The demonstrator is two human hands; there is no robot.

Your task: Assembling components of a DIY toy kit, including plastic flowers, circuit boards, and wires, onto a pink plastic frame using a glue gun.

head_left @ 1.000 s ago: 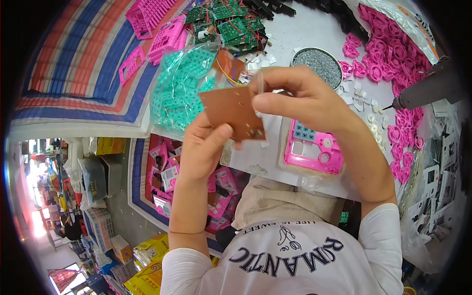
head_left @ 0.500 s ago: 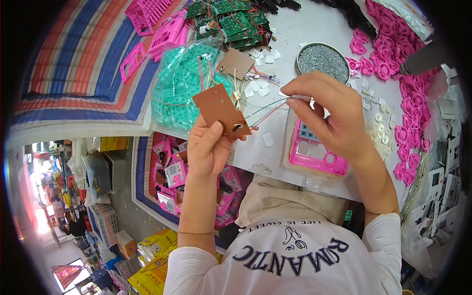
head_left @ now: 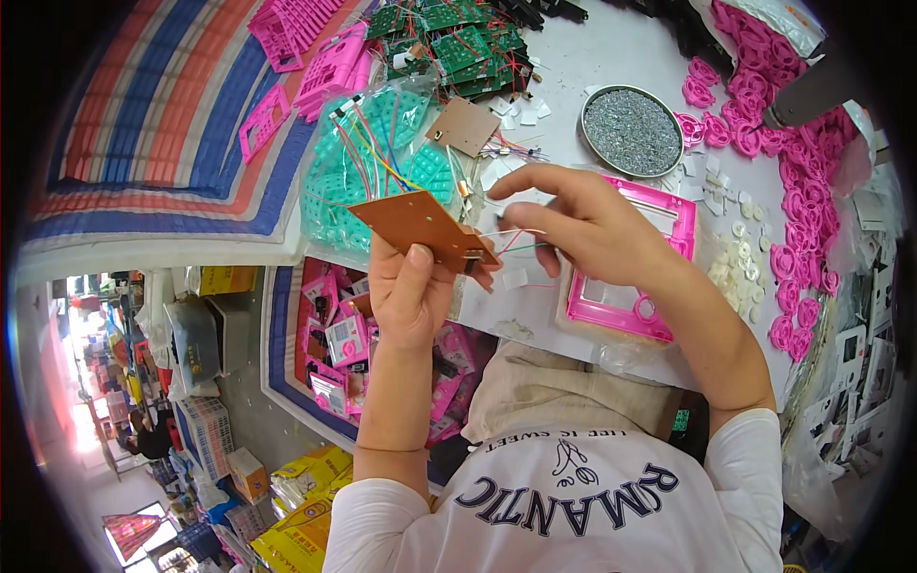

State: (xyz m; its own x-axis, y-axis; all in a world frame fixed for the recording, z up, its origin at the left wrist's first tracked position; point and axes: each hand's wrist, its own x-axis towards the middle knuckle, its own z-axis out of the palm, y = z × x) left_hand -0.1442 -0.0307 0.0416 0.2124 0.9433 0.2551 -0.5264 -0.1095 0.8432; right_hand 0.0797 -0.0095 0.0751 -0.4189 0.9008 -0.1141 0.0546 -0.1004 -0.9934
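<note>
My left hand (head_left: 413, 291) grips a brown circuit board (head_left: 420, 227) by its near edge, thumb on the face toward me. The board is held tilted above the table, with thin coloured wires (head_left: 368, 158) sticking up from its far side. More wires (head_left: 521, 235), white, red and green, run from its right end to my right hand (head_left: 587, 227). That hand hovers just right of the board, fingers bent and apart, with the wires passing by its fingertips. Below it a pink plastic frame (head_left: 669, 229), partly covered by my hand and forearm, lies on the table.
A round tin of small metal screws (head_left: 630, 132) stands beyond my right hand. Pink rings (head_left: 750, 105) heap along the right. Behind the board lie a bag of turquoise keypads (head_left: 334, 205), another brown board (head_left: 463, 126) and stacked green boards (head_left: 458, 48). Pink housings (head_left: 346, 339) fill a bin at lower left.
My right hand has come left and nearer the board, its thumb and finger parting from the wire. The board has tipped flatter, and more wires show behind it.
</note>
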